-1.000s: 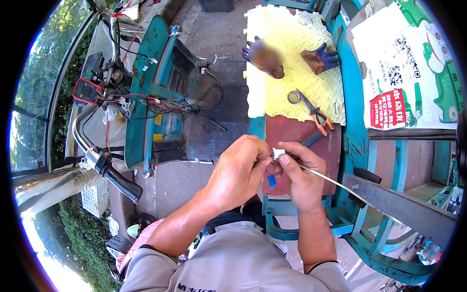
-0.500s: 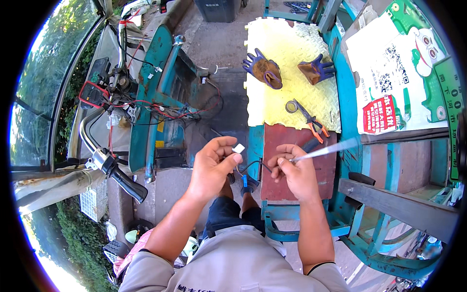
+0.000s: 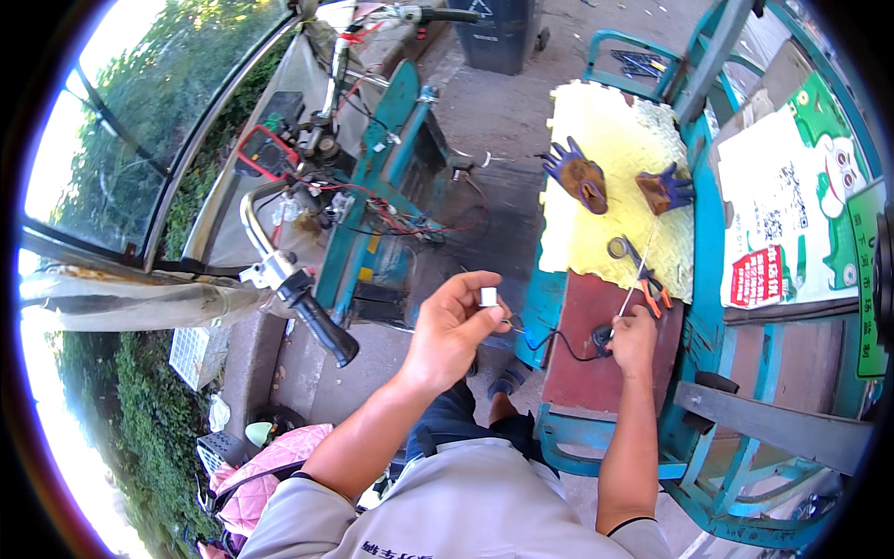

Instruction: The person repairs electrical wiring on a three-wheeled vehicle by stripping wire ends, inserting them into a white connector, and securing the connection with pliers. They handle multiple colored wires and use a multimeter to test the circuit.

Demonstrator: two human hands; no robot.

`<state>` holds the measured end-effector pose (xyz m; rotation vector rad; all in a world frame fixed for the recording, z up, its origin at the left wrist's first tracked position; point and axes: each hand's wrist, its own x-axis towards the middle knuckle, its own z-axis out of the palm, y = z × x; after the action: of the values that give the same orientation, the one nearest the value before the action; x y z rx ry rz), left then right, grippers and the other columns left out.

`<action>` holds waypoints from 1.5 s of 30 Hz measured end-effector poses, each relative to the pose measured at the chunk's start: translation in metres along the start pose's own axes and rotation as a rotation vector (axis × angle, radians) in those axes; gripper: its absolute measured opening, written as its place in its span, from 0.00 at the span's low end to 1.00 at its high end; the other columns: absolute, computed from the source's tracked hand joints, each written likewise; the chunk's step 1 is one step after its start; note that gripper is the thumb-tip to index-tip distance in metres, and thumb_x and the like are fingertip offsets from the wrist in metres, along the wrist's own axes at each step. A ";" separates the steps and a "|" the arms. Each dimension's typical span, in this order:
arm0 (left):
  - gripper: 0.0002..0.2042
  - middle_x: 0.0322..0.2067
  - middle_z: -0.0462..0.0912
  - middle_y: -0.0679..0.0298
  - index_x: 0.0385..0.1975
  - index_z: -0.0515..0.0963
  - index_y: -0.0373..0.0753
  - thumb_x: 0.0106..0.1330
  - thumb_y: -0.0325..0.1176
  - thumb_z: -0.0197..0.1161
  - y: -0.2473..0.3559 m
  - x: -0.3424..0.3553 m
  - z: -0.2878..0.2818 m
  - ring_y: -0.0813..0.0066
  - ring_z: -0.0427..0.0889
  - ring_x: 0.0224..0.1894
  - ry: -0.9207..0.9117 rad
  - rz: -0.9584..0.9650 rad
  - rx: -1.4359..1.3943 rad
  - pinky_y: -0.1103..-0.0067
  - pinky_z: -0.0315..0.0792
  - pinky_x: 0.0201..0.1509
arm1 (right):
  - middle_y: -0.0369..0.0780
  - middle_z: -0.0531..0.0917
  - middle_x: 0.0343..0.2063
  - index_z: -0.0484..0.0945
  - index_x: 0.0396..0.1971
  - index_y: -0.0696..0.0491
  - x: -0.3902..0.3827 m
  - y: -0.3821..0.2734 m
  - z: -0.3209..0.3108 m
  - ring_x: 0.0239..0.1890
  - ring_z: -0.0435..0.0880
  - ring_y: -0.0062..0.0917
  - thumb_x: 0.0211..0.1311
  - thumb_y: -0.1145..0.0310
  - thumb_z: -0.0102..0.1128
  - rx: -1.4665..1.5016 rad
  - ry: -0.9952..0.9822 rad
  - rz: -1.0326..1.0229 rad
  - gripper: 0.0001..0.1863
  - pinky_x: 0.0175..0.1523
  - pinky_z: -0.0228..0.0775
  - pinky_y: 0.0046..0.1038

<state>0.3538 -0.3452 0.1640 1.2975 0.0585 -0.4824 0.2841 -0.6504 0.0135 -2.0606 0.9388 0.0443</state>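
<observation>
My left hand (image 3: 450,326) is raised left of the teal bench, fingertips closed on a small white connector (image 3: 489,296), with wires and a blue piece (image 3: 530,335) beside it. My right hand (image 3: 633,340) grips a long thin white strip (image 3: 629,295) low over the red board (image 3: 587,373), next to a black round object (image 3: 601,338) with a cord. Beyond it, pliers with orange handles (image 3: 656,298) and a roll of tape (image 3: 616,247) rest near two work gloves (image 3: 582,177) on a yellow foam mat (image 3: 610,112).
A handlebar (image 3: 317,317) and loose wiring of a dismantled teal three-wheeler stand at left. A sign board (image 3: 764,214) and steel frame (image 3: 782,419) border the right. A dark bin (image 3: 498,37) stands at the back; a pink quilted item (image 3: 279,461) lies lower left.
My hands have moved apart, the left keeping the white connector, the right going down to the red board with the white strip. The view has shifted, so the scene sits lower and further right.
</observation>
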 end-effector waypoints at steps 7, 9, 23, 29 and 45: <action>0.16 0.44 0.84 0.62 0.54 0.75 0.32 0.68 0.21 0.66 0.038 -0.009 -0.018 0.79 0.83 0.47 -0.091 0.078 0.503 0.79 0.77 0.50 | 0.43 0.86 0.45 0.77 0.58 0.62 -0.019 -0.028 0.004 0.45 0.86 0.36 0.61 0.69 0.71 0.394 -0.034 -0.218 0.26 0.54 0.76 0.36; 0.15 0.41 0.85 0.58 0.50 0.78 0.32 0.64 0.21 0.68 0.059 -0.010 -0.022 0.72 0.84 0.44 -0.101 0.230 0.732 0.76 0.78 0.48 | 0.42 0.85 0.46 0.79 0.57 0.61 -0.048 -0.070 0.006 0.48 0.85 0.35 0.60 0.68 0.72 0.525 -0.121 -0.299 0.25 0.56 0.75 0.36; 0.22 0.38 0.81 0.54 0.49 0.77 0.31 0.54 0.22 0.75 0.097 0.028 -0.049 0.60 0.82 0.40 -0.309 0.439 0.988 0.68 0.76 0.46 | 0.42 0.83 0.29 0.81 0.35 0.59 -0.124 -0.200 0.018 0.30 0.82 0.32 0.60 0.79 0.66 0.343 -0.094 -0.724 0.04 0.36 0.72 0.31; 0.24 0.39 0.81 0.53 0.54 0.75 0.29 0.56 0.21 0.73 0.109 0.036 -0.073 0.58 0.82 0.41 -0.388 0.456 1.033 0.68 0.76 0.48 | 0.38 0.82 0.29 0.79 0.38 0.60 -0.109 -0.206 -0.058 0.28 0.75 0.17 0.71 0.72 0.57 0.381 0.565 -0.640 0.07 0.34 0.69 0.23; 0.18 0.44 0.82 0.48 0.46 0.80 0.31 0.55 0.23 0.73 0.096 0.052 -0.083 0.45 0.81 0.49 -0.229 0.575 1.241 0.61 0.75 0.54 | 0.41 0.76 0.33 0.74 0.48 0.64 -0.149 -0.290 -0.164 0.26 0.65 0.19 0.76 0.67 0.54 1.000 0.438 -1.052 0.13 0.33 0.59 0.20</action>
<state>0.4547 -0.2665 0.2117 2.3325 -0.9134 -0.1206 0.3136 -0.5730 0.3692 -1.3546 -0.0654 -1.2057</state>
